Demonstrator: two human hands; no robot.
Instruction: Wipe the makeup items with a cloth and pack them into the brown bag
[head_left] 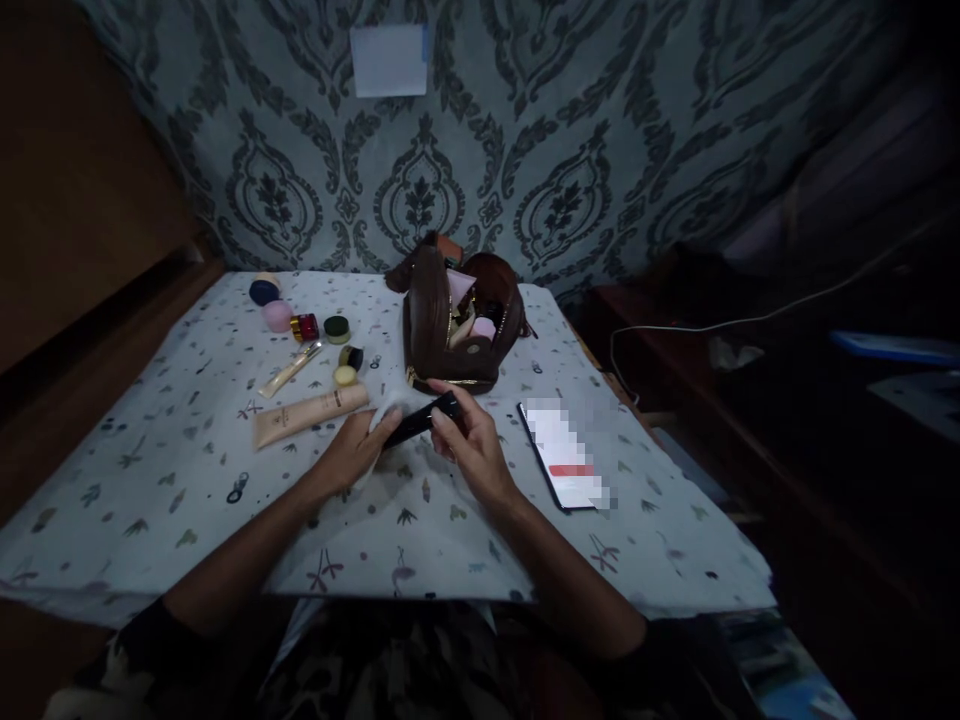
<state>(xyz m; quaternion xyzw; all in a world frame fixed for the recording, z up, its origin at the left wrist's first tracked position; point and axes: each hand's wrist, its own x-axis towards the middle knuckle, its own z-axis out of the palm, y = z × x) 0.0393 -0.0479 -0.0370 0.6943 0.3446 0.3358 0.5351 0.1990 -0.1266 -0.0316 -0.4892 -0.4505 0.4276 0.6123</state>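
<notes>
My right hand [469,445] grips a slim black tube [420,420] by its right end, above the patterned cloth on the table [187,480]. My left hand [360,450] holds a white tissue [386,408] pressed against the tube's left part. Just behind my hands stands an open brown cosmetic bag [435,320] with several items inside. A beige tube [309,412] lies left of my left hand.
Small jars, a pink pot [277,316] and a thin gold stick [289,370] lie at the back left of the table. A phone [566,455] with a lit screen rests to the right of my hands. Dark furniture and a white cable [675,328] are at right.
</notes>
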